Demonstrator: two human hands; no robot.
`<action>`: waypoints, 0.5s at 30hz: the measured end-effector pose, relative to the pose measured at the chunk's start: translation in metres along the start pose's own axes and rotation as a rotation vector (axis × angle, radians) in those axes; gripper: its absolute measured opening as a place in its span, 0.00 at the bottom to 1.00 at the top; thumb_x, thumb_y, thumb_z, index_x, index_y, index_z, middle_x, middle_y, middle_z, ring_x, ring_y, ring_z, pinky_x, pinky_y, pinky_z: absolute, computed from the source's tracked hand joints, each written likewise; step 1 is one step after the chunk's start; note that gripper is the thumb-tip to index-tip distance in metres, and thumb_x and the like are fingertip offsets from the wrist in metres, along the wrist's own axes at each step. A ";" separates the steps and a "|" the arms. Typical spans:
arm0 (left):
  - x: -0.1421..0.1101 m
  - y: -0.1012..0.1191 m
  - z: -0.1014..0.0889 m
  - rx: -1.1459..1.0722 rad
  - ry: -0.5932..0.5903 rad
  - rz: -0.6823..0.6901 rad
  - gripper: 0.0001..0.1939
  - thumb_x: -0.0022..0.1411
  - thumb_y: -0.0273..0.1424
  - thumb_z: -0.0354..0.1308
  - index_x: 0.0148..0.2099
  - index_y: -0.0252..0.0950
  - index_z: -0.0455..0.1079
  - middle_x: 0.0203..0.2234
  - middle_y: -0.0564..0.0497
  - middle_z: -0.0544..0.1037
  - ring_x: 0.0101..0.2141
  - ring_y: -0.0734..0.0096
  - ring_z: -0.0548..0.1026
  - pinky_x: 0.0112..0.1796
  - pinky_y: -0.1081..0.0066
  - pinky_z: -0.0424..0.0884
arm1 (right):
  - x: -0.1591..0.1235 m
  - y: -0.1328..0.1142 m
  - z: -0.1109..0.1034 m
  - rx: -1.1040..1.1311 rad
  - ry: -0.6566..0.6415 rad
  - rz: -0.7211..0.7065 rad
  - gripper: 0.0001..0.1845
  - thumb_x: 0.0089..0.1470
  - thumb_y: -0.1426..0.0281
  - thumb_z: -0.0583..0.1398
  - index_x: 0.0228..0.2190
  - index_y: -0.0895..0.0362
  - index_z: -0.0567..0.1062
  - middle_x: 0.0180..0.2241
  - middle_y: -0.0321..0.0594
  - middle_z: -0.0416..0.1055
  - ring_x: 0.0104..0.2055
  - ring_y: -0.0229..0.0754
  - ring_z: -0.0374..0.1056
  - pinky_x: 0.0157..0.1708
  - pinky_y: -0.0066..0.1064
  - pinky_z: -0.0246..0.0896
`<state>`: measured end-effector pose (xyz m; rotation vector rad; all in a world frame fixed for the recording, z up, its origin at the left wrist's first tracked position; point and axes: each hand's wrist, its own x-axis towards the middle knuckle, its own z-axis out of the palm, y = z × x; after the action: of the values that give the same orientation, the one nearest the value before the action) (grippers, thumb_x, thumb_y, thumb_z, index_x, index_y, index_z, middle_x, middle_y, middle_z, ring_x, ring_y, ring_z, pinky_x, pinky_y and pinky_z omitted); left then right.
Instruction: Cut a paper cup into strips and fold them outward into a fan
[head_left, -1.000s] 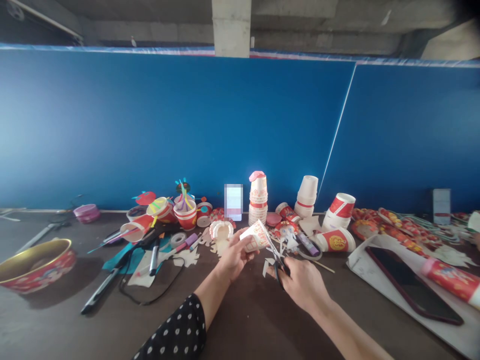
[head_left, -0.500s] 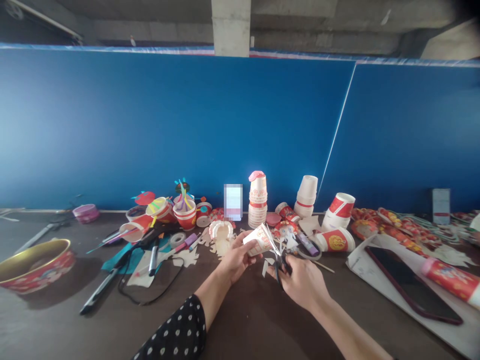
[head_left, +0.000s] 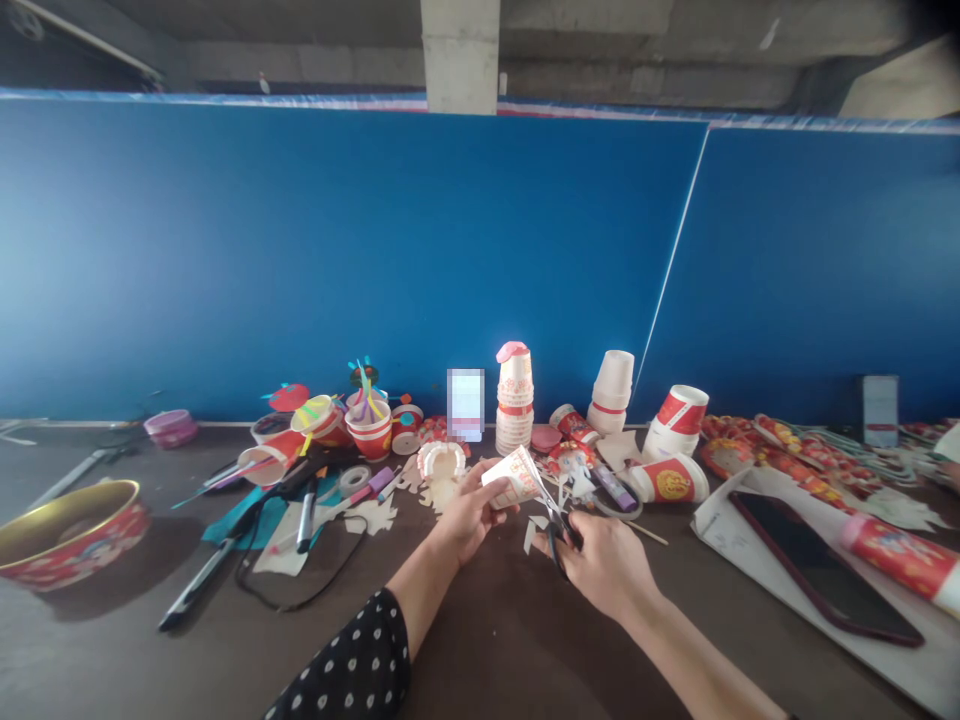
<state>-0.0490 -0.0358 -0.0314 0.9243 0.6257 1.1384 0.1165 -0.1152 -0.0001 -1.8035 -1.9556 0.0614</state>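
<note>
My left hand is closed around a white paper cup with a red and gold print, tipped on its side with the rim toward the right. In my right hand is a pair of scissors with black handles, fingers through the loops. The blades point up and left and meet the cup's rim; exactly how far they reach into the paper I cannot make out. Small white paper scraps lie just below the blades, and a purple glue stick lies beyond my right hand.
Behind my hands stands a tall stack of paper cups, with another white stack to its right. A phone rests on white paper at the right. Decorated cups, a black marker and a round red tin are on the left.
The cup and my left hand have shifted very slightly left. The scissors remain at the cup's rim in my right hand, with hardly any other movement.
</note>
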 end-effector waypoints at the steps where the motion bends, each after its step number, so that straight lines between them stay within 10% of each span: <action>1: 0.000 0.000 0.000 -0.004 -0.003 0.000 0.22 0.47 0.34 0.63 0.44 0.36 0.61 0.26 0.49 0.74 0.22 0.71 0.72 0.20 0.78 0.54 | 0.000 0.000 0.000 0.002 0.000 0.001 0.19 0.50 0.56 0.56 0.17 0.55 0.67 0.19 0.35 0.71 0.24 0.38 0.67 0.23 0.27 0.45; 15: -0.001 0.002 0.002 -0.011 0.004 -0.008 0.24 0.46 0.35 0.64 0.44 0.36 0.60 0.26 0.50 0.74 0.22 0.71 0.72 0.20 0.77 0.54 | 0.000 0.001 0.002 -0.015 0.027 -0.034 0.22 0.52 0.54 0.53 0.16 0.56 0.65 0.18 0.37 0.71 0.23 0.38 0.67 0.23 0.27 0.43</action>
<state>-0.0487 -0.0366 -0.0287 0.9097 0.6247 1.1358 0.1166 -0.1147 -0.0020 -1.7708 -1.9727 0.0116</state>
